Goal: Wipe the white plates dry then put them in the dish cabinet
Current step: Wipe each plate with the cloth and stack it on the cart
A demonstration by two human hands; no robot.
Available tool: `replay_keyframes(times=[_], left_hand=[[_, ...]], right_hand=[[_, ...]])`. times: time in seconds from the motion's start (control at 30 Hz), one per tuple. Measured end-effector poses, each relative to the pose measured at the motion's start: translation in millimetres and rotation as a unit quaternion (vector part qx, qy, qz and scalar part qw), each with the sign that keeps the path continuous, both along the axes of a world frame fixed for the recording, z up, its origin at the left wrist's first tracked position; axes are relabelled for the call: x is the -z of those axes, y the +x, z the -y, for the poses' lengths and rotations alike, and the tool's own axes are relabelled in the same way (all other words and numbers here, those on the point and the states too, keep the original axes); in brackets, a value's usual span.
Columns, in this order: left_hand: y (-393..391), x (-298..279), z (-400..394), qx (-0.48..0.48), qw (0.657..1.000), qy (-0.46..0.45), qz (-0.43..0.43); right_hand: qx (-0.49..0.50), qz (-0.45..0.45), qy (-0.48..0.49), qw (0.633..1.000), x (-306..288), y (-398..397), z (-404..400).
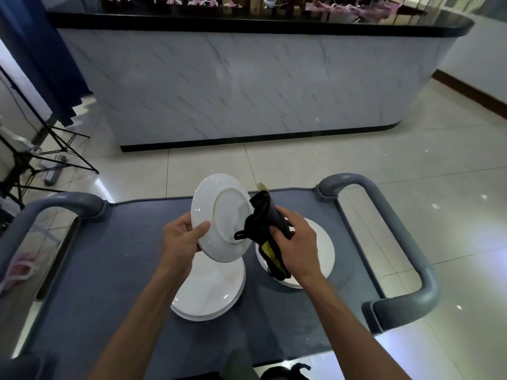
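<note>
Left hand [183, 234] grips a tilted white plate [219, 215] by its rim; right hand [295, 245] presses a dark cloth [260, 223] to its underside; wiping under way; cabinet stowage apparently follows.

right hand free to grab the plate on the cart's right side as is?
Probably not yet. The right hand grips the black cloth against the held plate, so it is occupied. It hovers directly over the right plate, with nothing else blocking; it would need to drop the cloth first.

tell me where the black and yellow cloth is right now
In the head view, the black and yellow cloth is centre frame, gripped by the right hand against the tilted white plate.
</note>
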State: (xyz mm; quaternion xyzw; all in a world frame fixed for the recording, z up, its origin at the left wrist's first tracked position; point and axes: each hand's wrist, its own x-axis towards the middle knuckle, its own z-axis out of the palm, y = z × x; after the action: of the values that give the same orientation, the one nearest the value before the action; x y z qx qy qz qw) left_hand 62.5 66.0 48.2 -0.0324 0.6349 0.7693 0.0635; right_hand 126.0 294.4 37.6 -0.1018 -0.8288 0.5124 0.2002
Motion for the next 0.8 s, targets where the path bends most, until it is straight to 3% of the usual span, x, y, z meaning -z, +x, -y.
replay_keyframes(times=[0.1,0.17,0.33,0.53,0.8], left_hand=[[3.7,-2.6,-26.0,0.011,0.997,-0.057,-0.046],[5.3,-4.2,-44.6,0.014,0.984,-0.144,-0.101],[13.2,0.0,-88.5,0.029,0.886,-0.399,-0.234],[34.0,7.1,-128.2,0.084,0.804,-0.504,-0.303],[60.3,16.7,-169.9,0.085,0.707,-0.615,-0.339]], right_hand=[[0.022,-0.005,-0.006,1.0,-5.3,8.9,-33.4],[0.035,-0.009,-0.01,0.999,-7.6,15.8,-55.0],[0.055,-0.017,-0.013,0.998,-7.9,33.2,-95.7],[0.061,-0.027,-0.011,0.998,-6.1,53.9,-128.6],[0.086,-0.035,-0.017,0.996,6.7,76.9,-163.7]])
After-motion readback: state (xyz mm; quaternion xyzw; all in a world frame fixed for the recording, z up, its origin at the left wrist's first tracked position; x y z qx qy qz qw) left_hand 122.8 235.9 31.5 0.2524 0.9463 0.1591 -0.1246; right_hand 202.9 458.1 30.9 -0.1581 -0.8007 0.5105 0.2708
